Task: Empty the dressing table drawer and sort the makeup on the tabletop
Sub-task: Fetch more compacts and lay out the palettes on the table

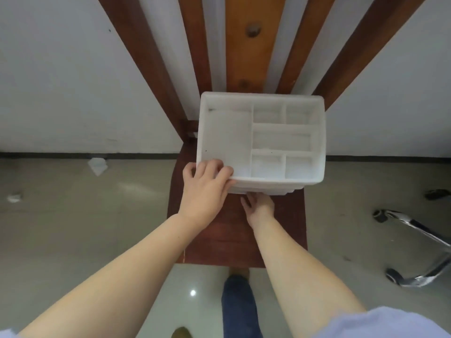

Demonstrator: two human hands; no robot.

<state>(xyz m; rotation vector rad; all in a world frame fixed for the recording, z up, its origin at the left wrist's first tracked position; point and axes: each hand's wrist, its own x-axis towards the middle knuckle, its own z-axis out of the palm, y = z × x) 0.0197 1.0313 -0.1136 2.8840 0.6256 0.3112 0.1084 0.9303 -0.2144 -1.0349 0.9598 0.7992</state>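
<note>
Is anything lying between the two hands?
Only the near front corner of the white plastic compartment organiser separates left hand from right hand, in the head view.

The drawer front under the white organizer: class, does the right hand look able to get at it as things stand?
Probably yes: the right hand is already at the drawer front below the organizer, nothing between them; the fingertips are hidden.
</note>
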